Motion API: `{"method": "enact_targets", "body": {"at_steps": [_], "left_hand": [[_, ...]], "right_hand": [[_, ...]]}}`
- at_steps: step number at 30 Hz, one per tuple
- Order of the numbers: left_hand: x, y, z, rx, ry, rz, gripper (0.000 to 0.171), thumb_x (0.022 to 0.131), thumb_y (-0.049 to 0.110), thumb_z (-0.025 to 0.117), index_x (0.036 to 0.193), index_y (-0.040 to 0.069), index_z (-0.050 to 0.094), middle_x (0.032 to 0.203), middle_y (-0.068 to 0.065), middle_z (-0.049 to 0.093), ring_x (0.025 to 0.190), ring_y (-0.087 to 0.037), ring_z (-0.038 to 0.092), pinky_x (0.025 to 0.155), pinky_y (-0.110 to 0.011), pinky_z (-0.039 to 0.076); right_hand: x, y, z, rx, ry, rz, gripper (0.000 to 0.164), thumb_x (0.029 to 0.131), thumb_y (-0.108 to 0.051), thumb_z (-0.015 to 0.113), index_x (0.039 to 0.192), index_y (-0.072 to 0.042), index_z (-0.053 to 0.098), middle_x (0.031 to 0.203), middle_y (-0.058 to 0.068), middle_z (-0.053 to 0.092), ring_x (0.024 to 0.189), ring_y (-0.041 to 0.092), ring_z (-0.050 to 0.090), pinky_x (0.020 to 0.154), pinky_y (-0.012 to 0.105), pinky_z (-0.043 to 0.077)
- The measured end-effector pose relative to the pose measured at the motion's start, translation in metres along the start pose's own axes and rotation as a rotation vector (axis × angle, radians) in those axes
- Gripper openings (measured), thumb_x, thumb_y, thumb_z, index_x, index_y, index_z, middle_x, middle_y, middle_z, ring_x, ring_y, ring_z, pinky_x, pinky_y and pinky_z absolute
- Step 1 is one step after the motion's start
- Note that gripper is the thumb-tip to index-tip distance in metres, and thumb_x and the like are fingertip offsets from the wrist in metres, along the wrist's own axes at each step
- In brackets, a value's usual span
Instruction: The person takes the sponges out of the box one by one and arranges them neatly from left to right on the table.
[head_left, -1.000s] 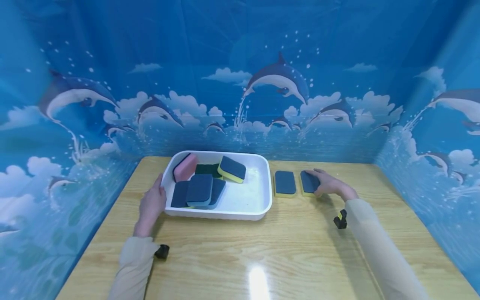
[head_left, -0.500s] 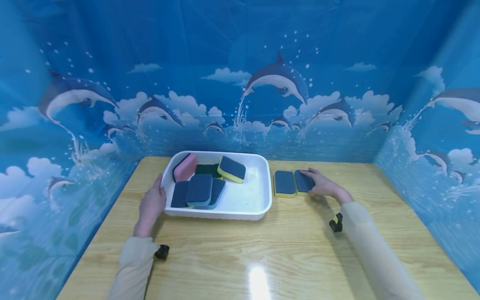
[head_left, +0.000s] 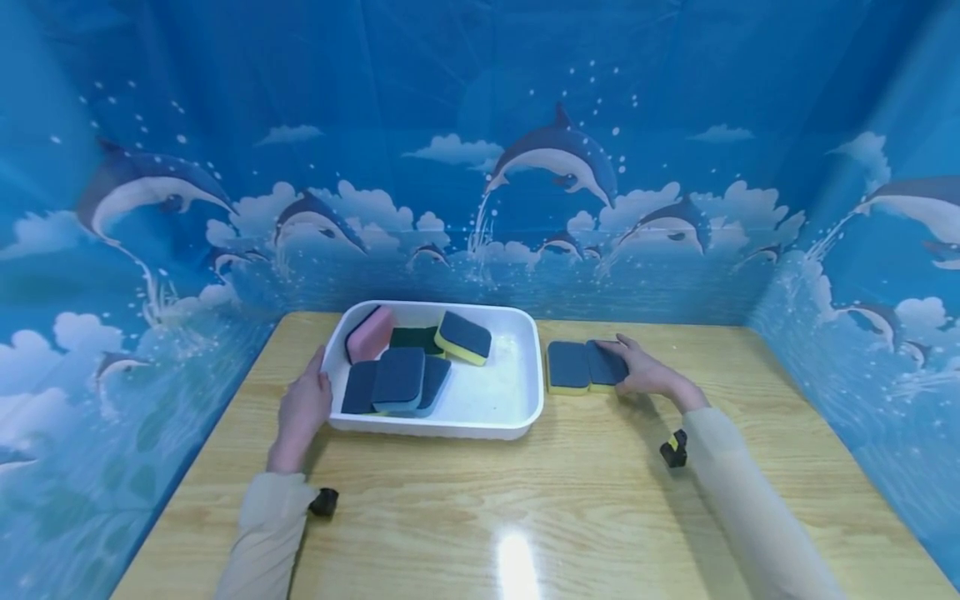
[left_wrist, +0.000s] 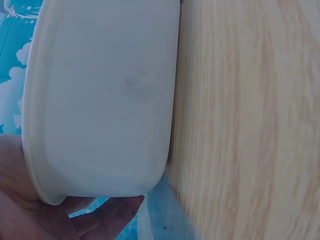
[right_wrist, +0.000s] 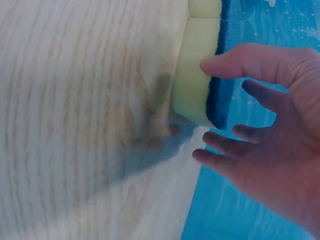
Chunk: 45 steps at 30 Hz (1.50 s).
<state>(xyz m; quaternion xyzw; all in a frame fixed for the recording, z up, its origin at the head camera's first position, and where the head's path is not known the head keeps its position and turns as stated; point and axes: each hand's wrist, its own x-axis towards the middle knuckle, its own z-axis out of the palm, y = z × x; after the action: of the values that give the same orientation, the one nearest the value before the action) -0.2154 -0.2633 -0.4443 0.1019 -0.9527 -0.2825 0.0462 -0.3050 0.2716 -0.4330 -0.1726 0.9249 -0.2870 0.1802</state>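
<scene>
In the head view, my left hand [head_left: 306, 406] holds the left end of a white plastic tray [head_left: 480, 431], with fingertips against its outer wall [left_wrist: 105, 115] in the left wrist view. My right hand [head_left: 647, 368] grips the right one of two sponges on the table. This sponge [head_left: 606, 364] has a dark blue scouring top and a yellow body. My thumb [right_wrist: 225, 64] lies on its yellow near side; the other fingers are at its far side and right end, partly hidden. The left sponge [head_left: 568, 365] lies flat against it, close beside the tray.
Several sponges lie in the tray's left and middle: a pink one [head_left: 371, 335] leans on the wall, a blue-topped one [head_left: 399, 377] rests on others, and a yellow one [head_left: 463, 337] is tilted. The wooden table [head_left: 465, 492] ends at dolphin-printed sheets [head_left: 480, 250] on three sides.
My right hand has slid its sponge left along the table, closing the gap to the other sponge, which has shifted very slightly left. My left hand and the tray have stayed in place.
</scene>
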Motion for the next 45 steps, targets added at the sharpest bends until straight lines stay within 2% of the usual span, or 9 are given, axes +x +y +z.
{"method": "enact_targets", "body": {"at_steps": [6, 8, 13, 17, 21, 27, 33, 39, 45], "left_hand": [[0.000, 0.000, -0.002, -0.001, 0.004, 0.001, 0.053, 0.108, 0.012, 0.031, 0.158, -0.004, 0.021, 0.142, -0.039, 0.045, 0.114, -0.058, 0.055, 0.089, -0.066, 0.049], [0.000, 0.001, -0.002, 0.000, 0.004, -0.001, 0.053, 0.108, 0.012, 0.031, 0.158, -0.004, 0.021, 0.143, -0.039, 0.044, 0.115, -0.058, 0.055, 0.090, -0.066, 0.049], [-0.002, 0.003, -0.001, 0.005, 0.006, -0.001, 0.053, 0.108, 0.012, 0.030, 0.158, -0.004, 0.021, 0.143, -0.039, 0.043, 0.115, -0.058, 0.055, 0.090, -0.066, 0.049], [-0.001, 0.003, 0.000, 0.001, 0.014, -0.001, 0.053, 0.108, 0.012, 0.031, 0.158, -0.004, 0.022, 0.143, -0.039, 0.044, 0.114, -0.058, 0.056, 0.089, -0.065, 0.050], [-0.001, 0.002, 0.000, -0.002, 0.012, -0.007, 0.053, 0.108, 0.011, 0.030, 0.158, -0.004, 0.022, 0.143, -0.039, 0.044, 0.114, -0.057, 0.056, 0.089, -0.065, 0.050], [-0.001, 0.003, -0.001, -0.015, -0.003, -0.023, 0.053, 0.108, 0.011, 0.031, 0.159, -0.003, 0.021, 0.145, -0.038, 0.042, 0.115, -0.056, 0.056, 0.090, -0.064, 0.050], [0.000, 0.001, 0.001, -0.008, 0.000, -0.023, 0.053, 0.108, 0.012, 0.030, 0.159, -0.002, 0.021, 0.144, -0.038, 0.043, 0.114, -0.056, 0.057, 0.089, -0.064, 0.050], [-0.001, 0.004, 0.001, -0.003, 0.008, -0.028, 0.053, 0.108, 0.011, 0.032, 0.159, -0.002, 0.022, 0.143, -0.038, 0.044, 0.114, -0.057, 0.056, 0.089, -0.065, 0.050], [0.000, 0.003, -0.001, 0.004, 0.012, -0.026, 0.053, 0.108, 0.012, 0.032, 0.158, -0.003, 0.022, 0.140, -0.039, 0.047, 0.108, -0.057, 0.060, 0.084, -0.063, 0.052]], "right_hand": [[-0.009, -0.011, -0.001, -0.025, 0.020, -0.024, 0.094, 0.077, 0.008, 0.065, 0.160, -0.002, 0.021, 0.161, 0.038, -0.008, 0.142, 0.066, 0.008, 0.093, 0.063, 0.046], [-0.012, -0.019, 0.000, -0.054, 0.036, -0.041, 0.090, 0.080, 0.008, 0.062, 0.160, -0.001, 0.022, 0.161, 0.038, -0.006, 0.143, 0.064, 0.008, 0.099, 0.067, 0.043], [-0.017, -0.051, 0.007, -0.186, 0.127, -0.098, 0.077, 0.083, 0.011, 0.055, 0.156, 0.001, 0.031, 0.160, 0.040, 0.007, 0.144, 0.061, 0.013, 0.108, 0.076, 0.027], [-0.013, -0.081, 0.016, -0.256, 0.205, -0.126, 0.066, 0.091, 0.005, 0.057, 0.154, -0.002, 0.038, 0.160, 0.037, 0.018, 0.144, 0.058, 0.021, 0.110, 0.073, 0.027], [-0.004, -0.113, 0.026, -0.274, 0.232, -0.186, 0.061, 0.097, -0.007, 0.064, 0.154, -0.005, 0.041, 0.160, 0.031, 0.025, 0.146, 0.053, 0.025, 0.112, 0.070, 0.029], [0.023, -0.154, 0.038, -0.300, 0.173, -0.229, 0.063, 0.100, -0.016, 0.065, 0.157, -0.011, 0.039, 0.162, 0.024, 0.028, 0.148, 0.045, 0.029, 0.115, 0.062, 0.033], [0.063, -0.173, 0.048, -0.292, 0.095, -0.219, 0.062, 0.101, -0.018, 0.063, 0.157, -0.009, 0.038, 0.160, 0.020, 0.036, 0.147, 0.038, 0.035, 0.117, 0.055, 0.034], [0.093, -0.179, 0.059, -0.291, 0.000, -0.120, 0.064, 0.101, -0.018, 0.063, 0.157, -0.004, 0.035, 0.158, 0.018, 0.040, 0.146, 0.036, 0.037, 0.118, 0.049, 0.035], [0.110, -0.180, 0.059, -0.299, -0.093, -0.003, 0.070, 0.101, -0.024, 0.064, 0.159, -0.005, 0.030, 0.160, 0.019, 0.037, 0.147, 0.035, 0.036, 0.119, 0.047, 0.033]]}}
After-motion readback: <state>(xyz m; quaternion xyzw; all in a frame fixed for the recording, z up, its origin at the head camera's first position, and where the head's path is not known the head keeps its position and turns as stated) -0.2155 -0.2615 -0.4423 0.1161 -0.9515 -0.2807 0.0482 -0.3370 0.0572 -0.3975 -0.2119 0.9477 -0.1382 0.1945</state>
